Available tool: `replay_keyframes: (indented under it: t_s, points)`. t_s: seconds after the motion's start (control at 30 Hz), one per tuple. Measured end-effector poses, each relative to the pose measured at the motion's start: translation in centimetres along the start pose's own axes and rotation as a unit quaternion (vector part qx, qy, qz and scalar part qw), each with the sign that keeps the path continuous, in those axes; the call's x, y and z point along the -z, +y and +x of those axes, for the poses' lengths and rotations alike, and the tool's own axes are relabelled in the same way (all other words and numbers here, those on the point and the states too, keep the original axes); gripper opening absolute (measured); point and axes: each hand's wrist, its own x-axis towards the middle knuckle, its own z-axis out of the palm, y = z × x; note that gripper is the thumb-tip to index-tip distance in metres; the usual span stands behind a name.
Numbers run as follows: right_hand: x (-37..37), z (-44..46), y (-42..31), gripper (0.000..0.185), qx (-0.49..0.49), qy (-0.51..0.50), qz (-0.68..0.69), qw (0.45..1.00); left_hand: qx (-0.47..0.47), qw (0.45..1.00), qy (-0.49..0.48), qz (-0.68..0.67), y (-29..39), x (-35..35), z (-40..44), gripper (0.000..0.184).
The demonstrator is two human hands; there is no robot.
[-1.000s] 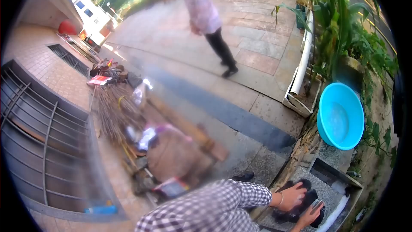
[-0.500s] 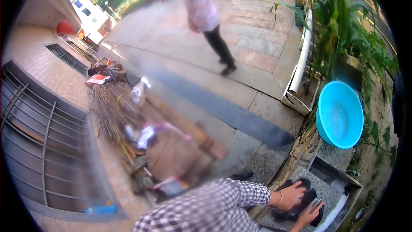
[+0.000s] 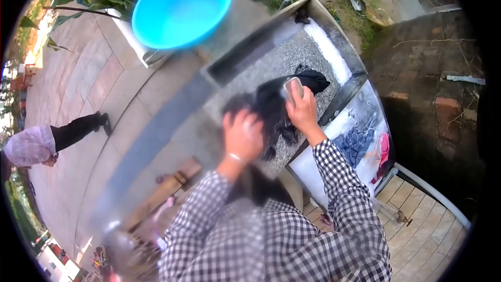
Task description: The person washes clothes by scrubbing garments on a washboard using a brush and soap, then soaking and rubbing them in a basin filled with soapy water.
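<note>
Black wet cloth [image 3: 271, 102] lies bunched on the speckled stone slab [image 3: 297, 52] of a wash trough. My right hand [image 3: 301, 108] is closed round a small scrubbing brush [image 3: 293, 87], which rests against the cloth's upper part. At the cloth's left edge is my left hand [image 3: 242, 134], fingers spread and somewhat blurred, with a bracelet on the wrist. Whether its fingertips press on the cloth is hard to tell.
A blue basin [image 3: 182, 8] stands beyond the trough. The adjoining sink [image 3: 339, 125] holds suds, blue striped cloth [image 3: 357, 143] and pink cloth [image 3: 384, 149]. A tap [image 3: 402, 218] is at lower right. Another person [image 3: 31, 146] stands on the paving at left.
The view has swung right and down onto the trough, bringing the sudsy sink into sight. The basin and the other person now appear further left. The brush remains in my right hand.
</note>
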Motion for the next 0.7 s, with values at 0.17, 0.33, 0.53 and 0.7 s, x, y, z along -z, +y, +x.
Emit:
replay_keyframes:
  t_s: [0.17, 0.33, 0.53, 0.7]
  points:
    - [-1.4, 3.8, 5.5, 0.059, -0.259, -0.021, -0.012, 0.966, -0.012, 0.998, -0.052, 0.028, -0.4, 0.4, 0.4, 0.024]
    - [1.0, -3.2, -4.1, 0.068, 0.044, -0.021, 0.154, 0.987, -0.017, 1.000, -0.007, 0.008, -0.2, 0.5, 0.6, 0.018]
    - [-2.0, 5.3, 9.4, 0.058, -0.344, -0.029, -0.016, 0.938, -0.032, 0.999, -0.010, -0.001, -0.4, 0.4, 0.5, 0.017]
    - [-0.2, 3.6, 0.5, 0.059, -0.063, 0.050, 0.137, 0.987, -0.027, 0.999, 0.023, -0.007, -0.1, 0.4, 0.9, 0.018]
